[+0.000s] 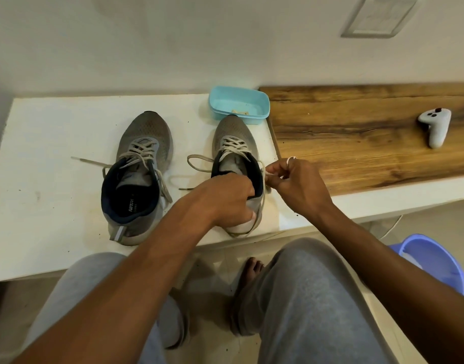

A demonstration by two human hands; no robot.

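Two grey running shoes stand side by side on a white counter (47, 195), toes pointing away from me. The left shoe (140, 164) is untouched, its laces loose on the counter. My left hand (225, 199) grips the heel collar of the right shoe (235, 137), fingers curled over the rim. My right hand (295, 183) pinches that shoe's pale lace (199, 160) just beside the collar, and a loop of it lies to the shoe's left. A ring shows on my right hand.
A light blue plastic tub (238, 105) sits behind the right shoe's toe. A wooden board (357, 137) covers the counter's right part, with a white game controller (436, 127) on it. A blue bucket (436, 261) stands on the floor at right. My knees and a bare foot are below.
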